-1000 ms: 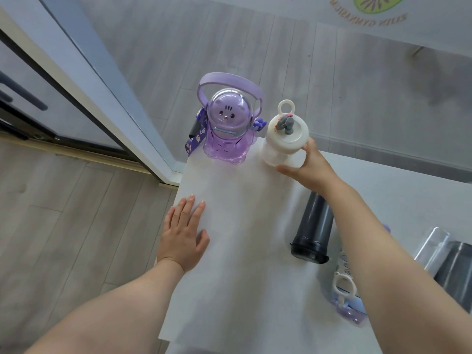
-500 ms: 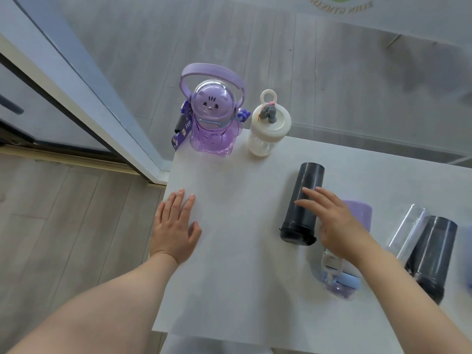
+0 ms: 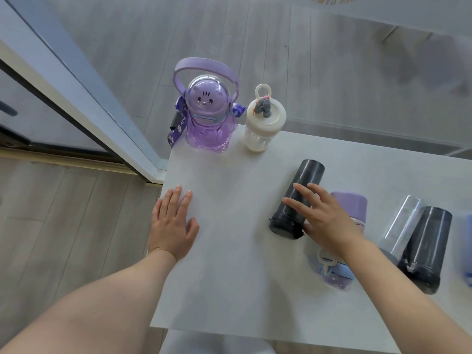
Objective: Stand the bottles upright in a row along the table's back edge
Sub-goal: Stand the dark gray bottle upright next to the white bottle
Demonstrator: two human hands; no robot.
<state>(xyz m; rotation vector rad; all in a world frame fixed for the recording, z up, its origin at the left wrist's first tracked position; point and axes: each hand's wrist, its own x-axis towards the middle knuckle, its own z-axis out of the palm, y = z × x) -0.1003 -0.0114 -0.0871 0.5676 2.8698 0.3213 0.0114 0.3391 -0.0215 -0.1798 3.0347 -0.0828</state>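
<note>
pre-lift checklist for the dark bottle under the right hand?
1. Right hand on the dark bottle: ok, fingers draped over it, not yet closed.
2. Bottle free to lift: ok, lying flat, nothing on top.
3. Free slot in back row right of the white bottle: ok.
4. Standing bottles stable: ok, purple bear bottle and the white one upright.
5. Left hand out of the path: ok, flat on the table.
6. Cap tight: cannot tell.
</note>
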